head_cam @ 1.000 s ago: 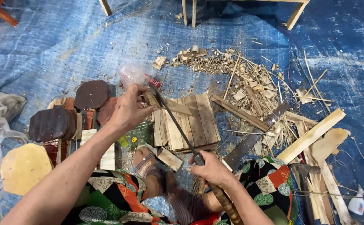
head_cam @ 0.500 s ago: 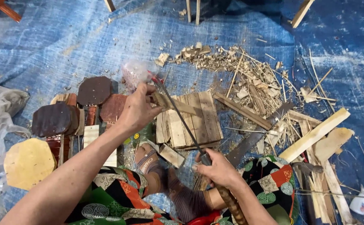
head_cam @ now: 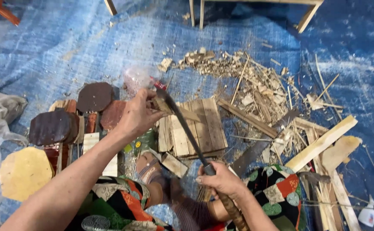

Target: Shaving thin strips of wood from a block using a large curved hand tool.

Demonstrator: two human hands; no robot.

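A: How is the long blade (head_cam: 187, 128) gripped?

B: Its handle is clasped firmly in the right hand (head_cam: 221, 182), while a small wood piece (head_cam: 159, 105) is pinched against the blade tip by the left hand (head_cam: 138, 115) — just above the slatted wooden board (head_cam: 193, 128).

A: And for a clean shave?

B: The cut is best kept shallow, with fingers held behind the edge — the shavings pile (head_cam: 238, 72) and dark octagonal blocks (head_cam: 95, 96) are left undisturbed.
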